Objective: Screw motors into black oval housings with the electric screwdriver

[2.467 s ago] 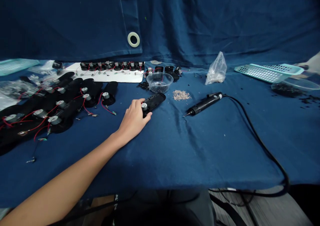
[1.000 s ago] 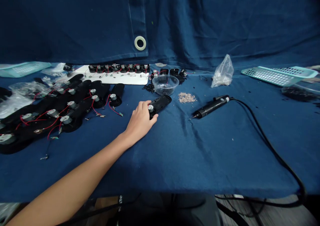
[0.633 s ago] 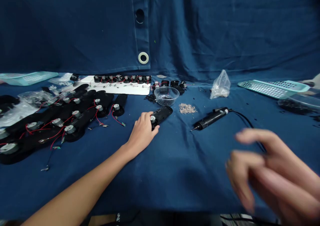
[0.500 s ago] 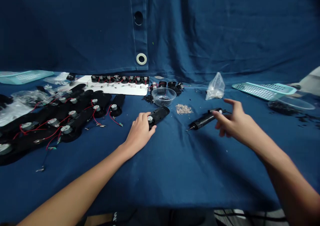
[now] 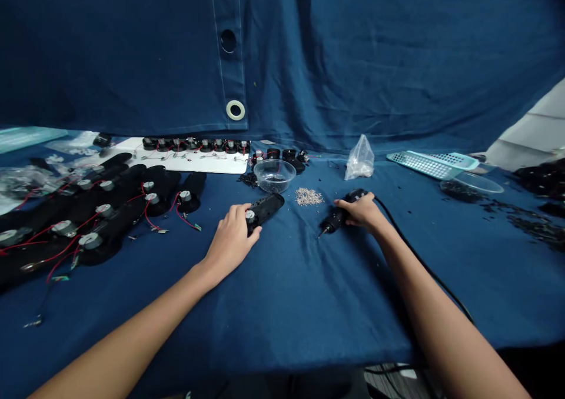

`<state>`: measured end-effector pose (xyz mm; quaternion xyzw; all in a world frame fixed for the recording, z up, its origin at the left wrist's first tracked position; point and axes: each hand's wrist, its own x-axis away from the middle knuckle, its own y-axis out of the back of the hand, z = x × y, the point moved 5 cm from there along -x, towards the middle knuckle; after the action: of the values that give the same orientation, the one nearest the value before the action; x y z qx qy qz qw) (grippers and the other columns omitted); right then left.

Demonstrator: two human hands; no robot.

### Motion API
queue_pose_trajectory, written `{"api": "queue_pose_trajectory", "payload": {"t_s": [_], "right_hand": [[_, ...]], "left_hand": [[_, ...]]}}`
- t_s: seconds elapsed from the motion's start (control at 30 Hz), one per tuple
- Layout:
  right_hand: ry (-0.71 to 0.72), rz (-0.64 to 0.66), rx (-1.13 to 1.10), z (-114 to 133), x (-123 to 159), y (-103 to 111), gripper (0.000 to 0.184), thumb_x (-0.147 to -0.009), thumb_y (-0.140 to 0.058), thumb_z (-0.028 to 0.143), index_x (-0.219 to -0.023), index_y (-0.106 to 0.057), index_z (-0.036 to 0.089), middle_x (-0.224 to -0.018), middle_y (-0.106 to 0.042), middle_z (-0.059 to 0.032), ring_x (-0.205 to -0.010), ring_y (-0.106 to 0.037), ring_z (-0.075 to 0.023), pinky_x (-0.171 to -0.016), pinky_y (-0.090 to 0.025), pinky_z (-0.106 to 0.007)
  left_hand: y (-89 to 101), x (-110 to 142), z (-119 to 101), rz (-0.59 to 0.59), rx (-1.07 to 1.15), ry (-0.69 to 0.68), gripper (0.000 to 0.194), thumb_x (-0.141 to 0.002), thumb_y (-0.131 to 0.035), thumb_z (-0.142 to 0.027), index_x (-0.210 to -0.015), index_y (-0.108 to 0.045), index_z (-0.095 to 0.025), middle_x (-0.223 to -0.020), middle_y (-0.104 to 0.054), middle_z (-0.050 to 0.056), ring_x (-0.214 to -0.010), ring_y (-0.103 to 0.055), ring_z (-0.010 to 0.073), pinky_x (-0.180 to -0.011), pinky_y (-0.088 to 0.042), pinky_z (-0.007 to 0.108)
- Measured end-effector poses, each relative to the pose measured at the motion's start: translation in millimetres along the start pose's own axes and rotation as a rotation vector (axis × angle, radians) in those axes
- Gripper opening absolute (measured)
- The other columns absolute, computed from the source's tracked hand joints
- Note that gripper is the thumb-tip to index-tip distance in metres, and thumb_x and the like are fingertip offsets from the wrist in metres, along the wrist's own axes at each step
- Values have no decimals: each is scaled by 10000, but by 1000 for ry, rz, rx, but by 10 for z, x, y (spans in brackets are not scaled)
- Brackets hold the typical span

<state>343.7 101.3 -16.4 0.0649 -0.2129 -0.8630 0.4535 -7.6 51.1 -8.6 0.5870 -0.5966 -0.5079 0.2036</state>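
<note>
My left hand (image 5: 233, 234) is wrapped round the near end of a long black plastic housing (image 5: 269, 206) with a small silvery motor in it. The housing lies on the blue cloth, its far end pointing up and right. My right hand (image 5: 361, 209) has closed over a black electric screwdriver (image 5: 336, 219), whose metal bit points down and left near the cloth. Between and beyond the two hands is a small heap of tiny screws (image 5: 308, 196). Behind the housing stands a clear plastic bowl (image 5: 274, 176) with dark bits inside.
Several black housings with motors and red wires (image 5: 95, 239) cover the left side. A white board (image 5: 212, 162) holds a row of motor parts. Back right are a clear bag (image 5: 359, 162), a light-blue basket (image 5: 432, 162) and a clear lid (image 5: 479, 182). A black cable (image 5: 424, 262) trails right.
My right hand has come down from above the screwdriver and closed on it. My left hand keeps its hold on the housing. The whole view has shifted slightly.
</note>
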Motion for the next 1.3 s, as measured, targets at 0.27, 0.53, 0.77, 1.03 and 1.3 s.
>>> {"api": "queue_pose_trajectory", "payload": {"t_s": [0.27, 0.53, 0.77, 1.03, 1.3], "right_hand": [[188, 65, -437, 330, 218, 320, 315, -752, -630, 454, -914, -556, 195, -644, -476, 39, -483, -427, -68, -433, -398, -183], [192, 476, -1083, 673, 656, 168, 407, -787, -582, 624, -769, -519, 222, -718, -518, 9, -696, -565, -114, -674, -544, -264], [-68, 698, -1412, 634, 960, -152, 380, -742, -714, 488, -849, -514, 184, -577, -406, 85, -454, -403, -16, -439, -427, -113], [-226, 683, -1426, 585, 1020, -274, 375, -690, -750, 372, -773, -429, 197, -537, -391, 91, -431, -393, -14, -400, -413, -107], [-145, 619, -1321, 594, 988, -214, 355, -701, -713, 406, -751, -431, 196, -557, -336, 90, -431, -359, -15, -408, -415, -109]], "left_hand": [[-5, -10, 11, -10, 6, -13, 481, -883, -554, -332, -1293, -387, -141, -1239, -486, 134, -1103, -549, 298, -931, -471, 466], [7, -14, 12, 0, 18, -16, 476, -891, -533, -350, -1291, -384, -140, -1238, -482, 142, -1100, -545, 304, -921, -472, 486], [21, -7, -6, 12, 121, -42, 494, -862, -594, -322, -1294, -392, -193, -1234, -488, 88, -1107, -550, 253, -962, -464, 427], [38, 50, -181, 98, 236, -170, 496, -850, -625, -315, -1290, -405, -250, -1242, -494, 48, -1127, -536, 203, -992, -443, 373], [2, 56, -207, 168, 249, -213, 424, -866, -606, -382, -1244, -450, -266, -1264, -501, 46, -1164, -524, 219, -1009, -426, 388]]}}
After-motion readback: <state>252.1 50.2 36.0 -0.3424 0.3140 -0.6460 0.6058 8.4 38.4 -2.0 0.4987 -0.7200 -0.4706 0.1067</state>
